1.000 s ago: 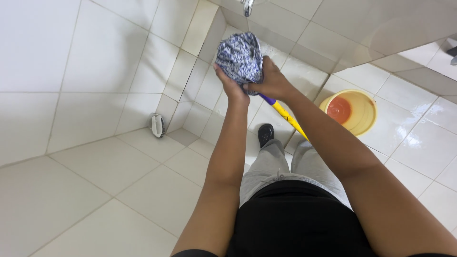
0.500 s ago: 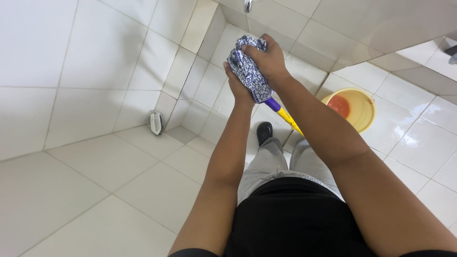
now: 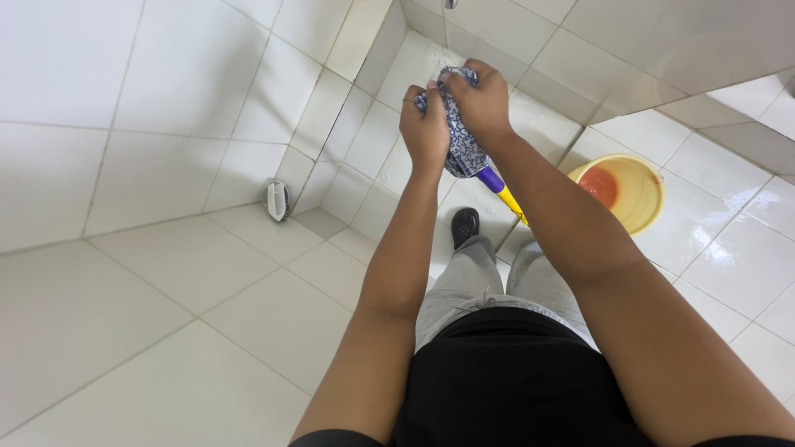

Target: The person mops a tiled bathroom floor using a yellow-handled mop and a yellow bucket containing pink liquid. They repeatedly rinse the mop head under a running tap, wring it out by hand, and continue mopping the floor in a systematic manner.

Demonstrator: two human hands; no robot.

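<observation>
Moved since earlier: both hands have closed in on the mop head, which sat broader and looser above them a second ago and is now bunched into a tighter roll between the palms.
Left hand (image 3: 425,128): fingers wrapped on the left side of the blue-and-white mop head (image 3: 460,149).
Right hand (image 3: 482,101): fingers clamped over the top and right side of the same cloth bundle.
Mop head position: held up near the corner of the white tiled wall (image 3: 166,124), below a tap (image 3: 450,4) that shows only at the frame's top edge.
Handle (image 3: 505,194): purple collar, then yellow shaft slanting down between the legs.
Bucket (image 3: 638,203): yellow, on the floor to the right, well apart from the hands.
Brush (image 3: 277,200): lies at the foot of the wall, to the left.
Slip risk: floor tiles (image 3: 729,248) look glossy, probably wet; water from the cloth could fall outside the bucket and make footing worse.
Grip risk: wet cloth may slide in the palms, letting the handle swing against a leg.
</observation>
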